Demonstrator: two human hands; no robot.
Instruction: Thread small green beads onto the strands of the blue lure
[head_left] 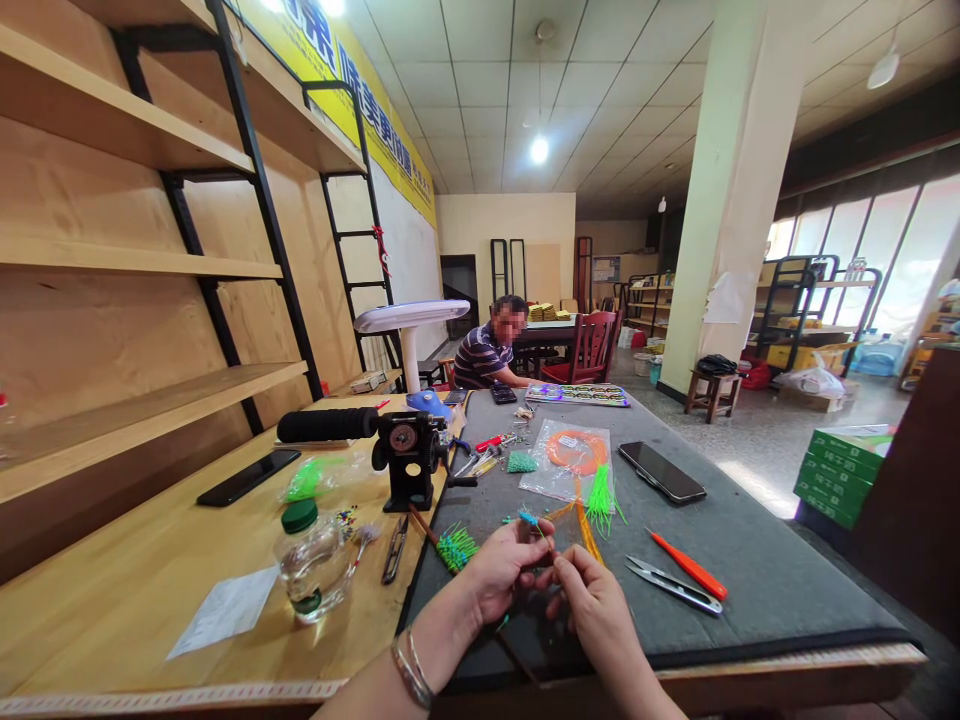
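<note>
My left hand is closed round a small piece with bright blue beads or knots on top, held low over the grey mat. Close beside it, my right hand pinches something thin, perhaps a strand; the fingers hide most of it. Just beyond my hands lie orange strands and a bunch of neon green strands. Left of my left hand is a green-and-blue tufted bundle on a brown stick. Thread snips and an orange-handled tool rest to the right.
A black winding device stands left of the mat, near a water bottle and small scissors. A phone lies by a clear bag of orange line. Across the table sits another person.
</note>
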